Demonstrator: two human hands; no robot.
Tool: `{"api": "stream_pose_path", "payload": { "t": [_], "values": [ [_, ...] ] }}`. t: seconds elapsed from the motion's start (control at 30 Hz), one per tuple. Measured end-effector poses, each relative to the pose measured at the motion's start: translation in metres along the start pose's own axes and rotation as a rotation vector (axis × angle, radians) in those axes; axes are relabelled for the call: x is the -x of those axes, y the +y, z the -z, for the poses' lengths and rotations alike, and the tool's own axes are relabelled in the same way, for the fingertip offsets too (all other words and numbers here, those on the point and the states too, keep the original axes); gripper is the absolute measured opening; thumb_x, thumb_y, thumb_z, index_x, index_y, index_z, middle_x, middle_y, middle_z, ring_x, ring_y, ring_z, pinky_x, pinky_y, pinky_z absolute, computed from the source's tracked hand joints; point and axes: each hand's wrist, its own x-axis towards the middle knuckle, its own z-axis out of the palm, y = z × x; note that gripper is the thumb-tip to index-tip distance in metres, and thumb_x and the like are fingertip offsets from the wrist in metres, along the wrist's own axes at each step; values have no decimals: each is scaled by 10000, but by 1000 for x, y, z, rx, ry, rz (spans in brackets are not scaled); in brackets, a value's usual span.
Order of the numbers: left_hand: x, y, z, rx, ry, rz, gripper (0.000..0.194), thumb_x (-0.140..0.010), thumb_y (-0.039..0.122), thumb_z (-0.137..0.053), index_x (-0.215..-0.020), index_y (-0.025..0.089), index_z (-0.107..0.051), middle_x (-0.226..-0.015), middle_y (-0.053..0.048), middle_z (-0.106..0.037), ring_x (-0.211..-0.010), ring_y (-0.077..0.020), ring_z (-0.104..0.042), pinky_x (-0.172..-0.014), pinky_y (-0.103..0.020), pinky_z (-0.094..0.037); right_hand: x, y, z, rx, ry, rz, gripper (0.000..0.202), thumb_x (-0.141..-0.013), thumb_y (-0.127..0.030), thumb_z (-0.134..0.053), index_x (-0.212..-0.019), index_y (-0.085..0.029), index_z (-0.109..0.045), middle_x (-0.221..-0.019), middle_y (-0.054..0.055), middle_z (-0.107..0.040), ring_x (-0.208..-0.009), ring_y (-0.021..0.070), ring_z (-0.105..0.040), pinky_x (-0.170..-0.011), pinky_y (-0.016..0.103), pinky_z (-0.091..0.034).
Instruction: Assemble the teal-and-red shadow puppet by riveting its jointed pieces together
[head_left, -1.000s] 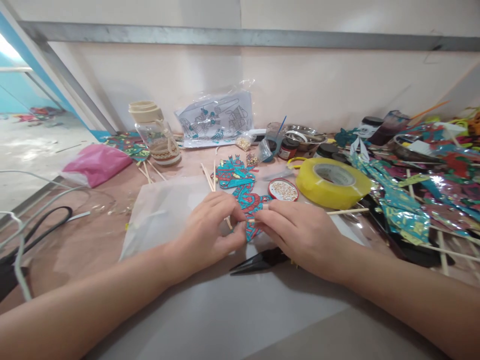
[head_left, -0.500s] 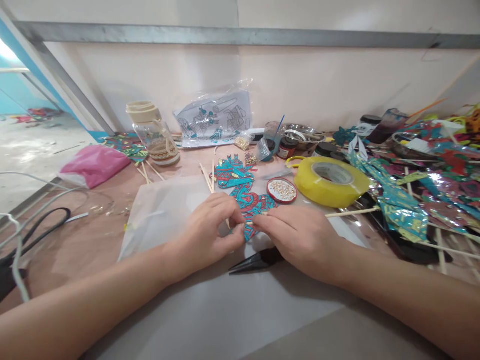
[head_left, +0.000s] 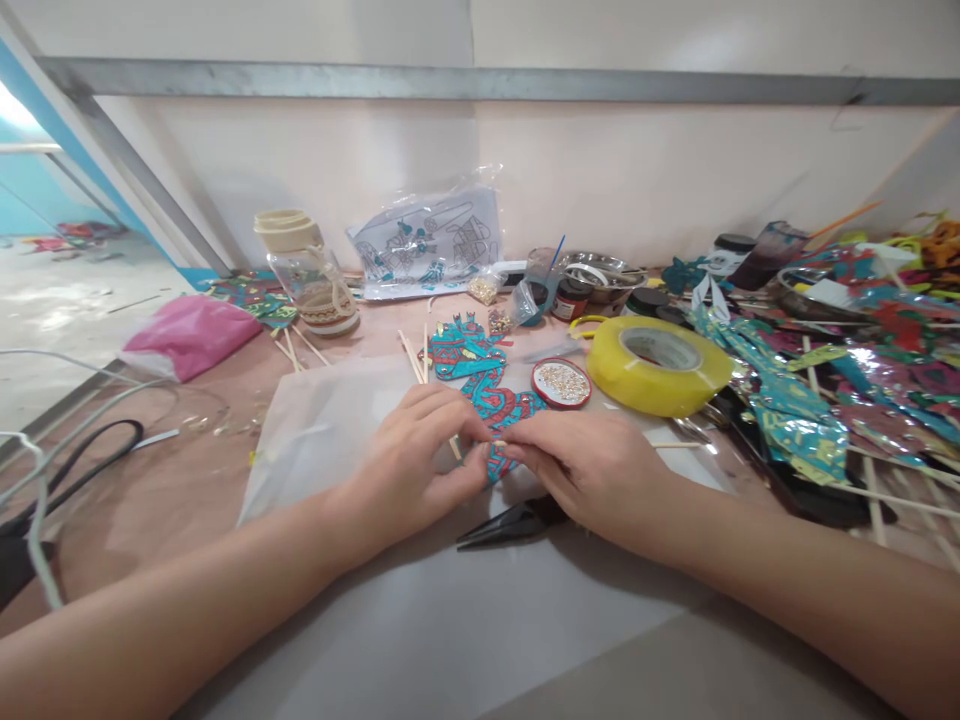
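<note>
A teal and red patterned cut-out figure (head_left: 487, 385) lies on a whitish translucent sheet (head_left: 420, 620), with thin wooden sticks (head_left: 415, 358) at its left side. Over its lower end my left hand (head_left: 427, 455) pinches thumb to index finger. Facing it, my right hand (head_left: 592, 465) pinches the tip of a pale stick (head_left: 679, 445), which runs out behind that hand to the right. The fingertips of both hands nearly meet. Black pointed pliers (head_left: 510, 525) lie just below them. A red-rimmed lid of small beads (head_left: 561, 383) stands behind my right hand.
A yellow tape roll (head_left: 660, 365) lies right of the lid. Bottle (head_left: 307, 275), pink bag (head_left: 191, 335) and cables (head_left: 37, 500) are on the left. Jars (head_left: 574, 300) stand at the back. Shiny cut-outs (head_left: 802, 410) and sticks crowd the right.
My right hand has shifted slightly left, its fingertips closer to those of my left hand. The stick behind it shows less of its length. The camera view has tilted slightly.
</note>
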Motion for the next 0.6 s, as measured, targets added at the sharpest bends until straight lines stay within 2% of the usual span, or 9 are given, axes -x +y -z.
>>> {"api": "stream_pose_path", "payload": {
  "t": [0.13,0.27,0.4,0.6],
  "values": [
    [-3,1,2,32,21,84,70,-852,170,-551,-796,174,-592,-786,-16,-621,-787,-154,-568,-771,-306,-448,1,3,-2,39,32,0,144,-950,-210,-505,-956,-143,-633,-818,18,-705,-716,135,-632,-646,244,-411],
    [0,-1,3,1,-55,-11,152,-886,190,-503,-946,165,-640,-888,-44,-664,-863,-176,-583,-828,-334,-437,5,6,-4,81,9,42,122,-938,-194,-516,-969,-147,-624,-826,24,-702,-723,151,-626,-642,260,-406],
    [3,-3,3,-45,-131,-94,177,-916,193,-461,-951,161,-631,-893,-48,-677,-858,-190,-577,-832,-357,-419,4,6,-4,76,17,65,122,-931,-182,-523,-959,-148,-637,-815,30,-698,-724,158,-618,-653,269,-410],
    [1,-3,3,-15,-176,-76,177,-921,184,-442,-920,166,-619,-874,-45,-669,-834,-179,-575,-822,-340,-423,2,4,-3,109,18,100,155,-940,-190,-511,-937,-147,-659,-764,27,-670,-688,161,-579,-621,281,-389]
  ]
}}
